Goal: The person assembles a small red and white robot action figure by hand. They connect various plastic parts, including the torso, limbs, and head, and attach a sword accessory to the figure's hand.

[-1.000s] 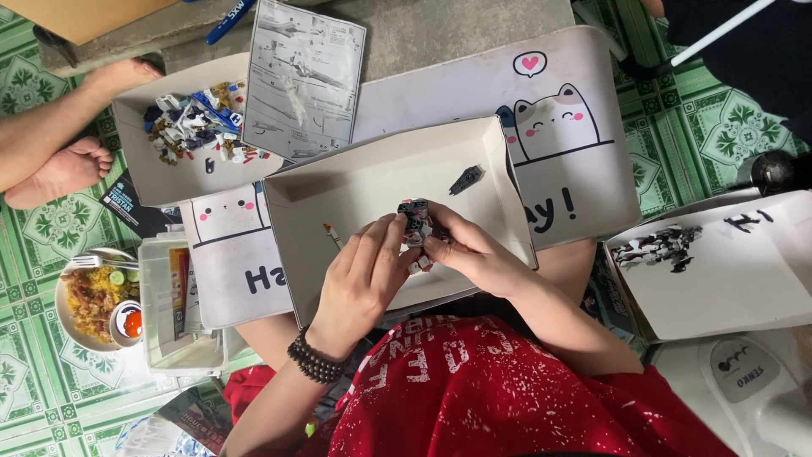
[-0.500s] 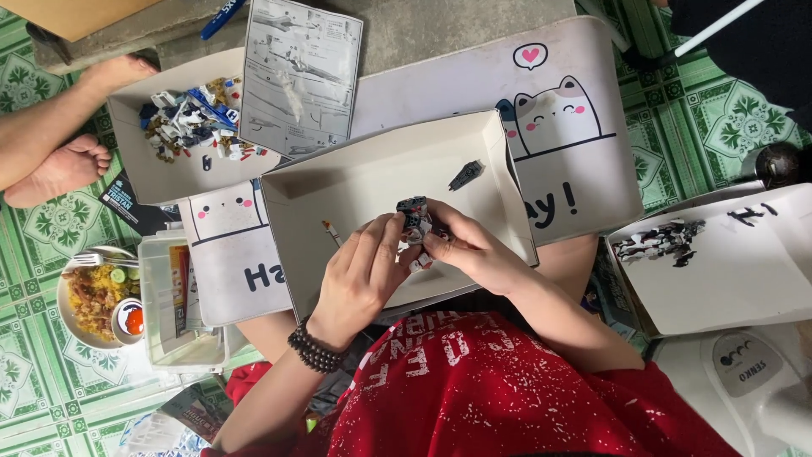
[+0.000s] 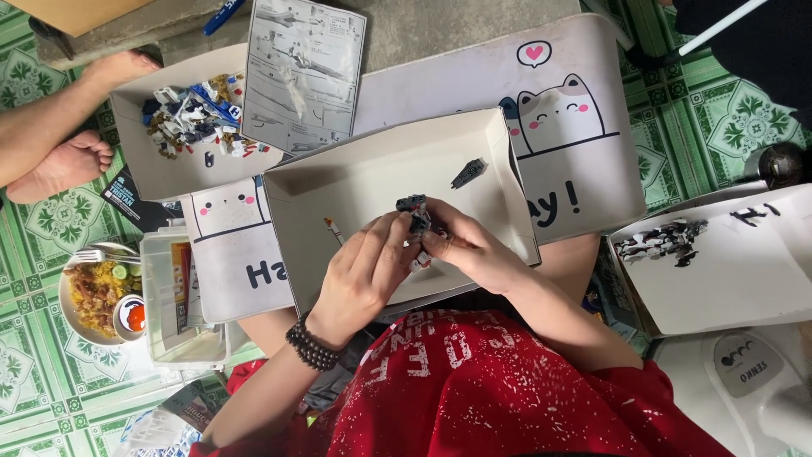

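Over the white cardboard tray (image 3: 499,182), both hands pinch one small grey model assembly (image 3: 414,213); the left hand (image 3: 364,275) and right hand (image 3: 465,247) cover most of it, so its form is hard to make out. Two loose pieces lie inside: a dark part (image 3: 468,173) and a thin stick (image 3: 333,228).

Home floor: green patterned tiles (image 3: 736,110)
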